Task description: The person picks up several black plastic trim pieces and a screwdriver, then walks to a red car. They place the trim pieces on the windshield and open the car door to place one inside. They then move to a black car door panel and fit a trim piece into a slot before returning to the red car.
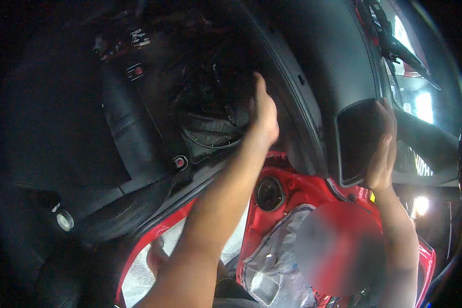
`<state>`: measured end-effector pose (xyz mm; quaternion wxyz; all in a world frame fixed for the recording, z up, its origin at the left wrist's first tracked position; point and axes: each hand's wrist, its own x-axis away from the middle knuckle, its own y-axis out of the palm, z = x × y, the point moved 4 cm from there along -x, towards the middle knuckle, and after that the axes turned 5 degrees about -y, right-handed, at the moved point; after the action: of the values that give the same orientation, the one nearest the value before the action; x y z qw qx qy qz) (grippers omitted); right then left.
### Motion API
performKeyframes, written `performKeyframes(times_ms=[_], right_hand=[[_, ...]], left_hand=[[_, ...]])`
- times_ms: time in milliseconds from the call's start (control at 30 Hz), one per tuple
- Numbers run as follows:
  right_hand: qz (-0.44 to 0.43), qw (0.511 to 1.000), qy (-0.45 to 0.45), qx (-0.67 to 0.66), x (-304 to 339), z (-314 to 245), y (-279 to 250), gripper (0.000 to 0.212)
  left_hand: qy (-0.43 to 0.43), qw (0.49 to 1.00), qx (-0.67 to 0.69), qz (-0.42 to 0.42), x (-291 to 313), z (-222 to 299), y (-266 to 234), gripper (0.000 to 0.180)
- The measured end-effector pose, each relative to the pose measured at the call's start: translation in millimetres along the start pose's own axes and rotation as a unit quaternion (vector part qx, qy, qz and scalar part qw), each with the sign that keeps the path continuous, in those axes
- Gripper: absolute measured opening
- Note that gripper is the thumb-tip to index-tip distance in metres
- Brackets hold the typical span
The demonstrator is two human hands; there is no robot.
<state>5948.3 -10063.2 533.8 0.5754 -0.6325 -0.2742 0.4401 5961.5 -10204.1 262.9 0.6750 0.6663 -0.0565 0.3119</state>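
Note:
A large black dashboard [326, 66] runs down the right half of the view, with a dark panel [357, 141] at its near end. My left hand [264, 115] reaches past the dashboard's inner edge, with a finger stretched upward. Its other fingers are partly hidden, and I see nothing held in it. Along the outer edge of the end panel lies my right hand [385, 149], touching it with fingers extended. Whether either hand bears the dashboard's weight, I cannot tell.
Below stands an open red car door [305, 182] with a round speaker [270, 193] and a crumpled grey lining [272, 256]. A blurred round patch hides part of it. Dark cabin trim [133, 133] fills the left. Part of another hand or foot [156, 255] shows lower left.

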Motion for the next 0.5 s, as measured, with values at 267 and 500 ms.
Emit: performKeyframes(times_ms=[267,500], right_hand=[[-0.003,1.000,0.002,0.000,1,4,1,0.087],[0.012,0.999,0.004,-0.037,6,2,-4,0.083]], left_hand=[[-0.032,0.998,-0.038,-0.040,13,55,4,0.075],[-0.090,0.995,0.014,0.034,-3,52,-45,0.071]])
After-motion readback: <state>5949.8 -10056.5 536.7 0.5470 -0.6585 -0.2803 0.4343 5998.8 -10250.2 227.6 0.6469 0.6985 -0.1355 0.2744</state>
